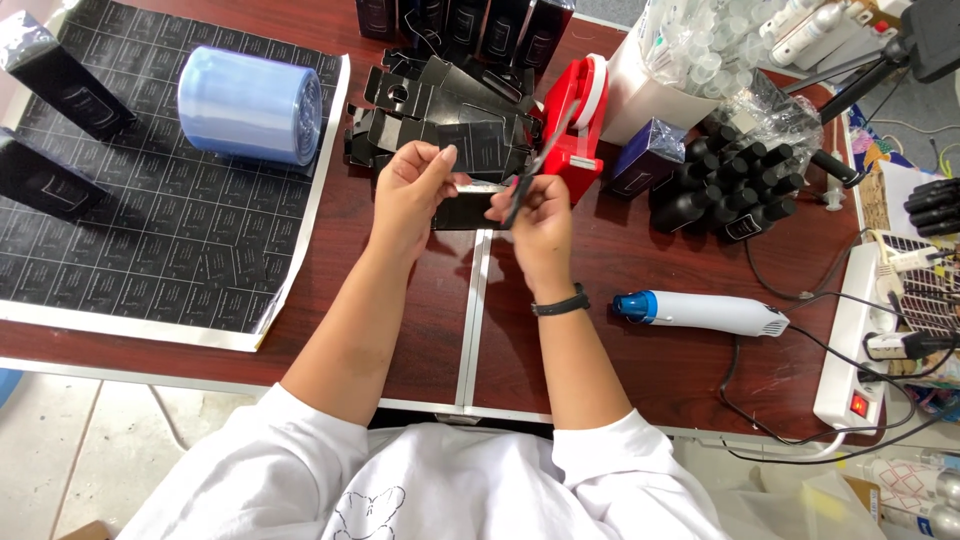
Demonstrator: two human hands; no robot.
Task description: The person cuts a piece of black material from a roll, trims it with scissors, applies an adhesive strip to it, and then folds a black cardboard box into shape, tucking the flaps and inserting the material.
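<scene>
My left hand [412, 190] grips the left end of a small black box [466, 210] held above the dark red table [640, 260]. My right hand [540, 215] holds black scissors [528, 175] whose blades slant up and right, crossing the box's right end. A light strip, perhaps tape, lies along the top edge of the box. Behind the hands sits a heap of flat black carton blanks [440, 105]. A red tape dispenser [580, 120] stands just right of the scissors.
A roll of clear film [250, 105] and two black boxes rest on a black printed sheet [170, 240] at left. Several small black bottles [730, 185], a white-and-blue heat gun [705, 312] and a white power strip [850, 350] with cables lie at right.
</scene>
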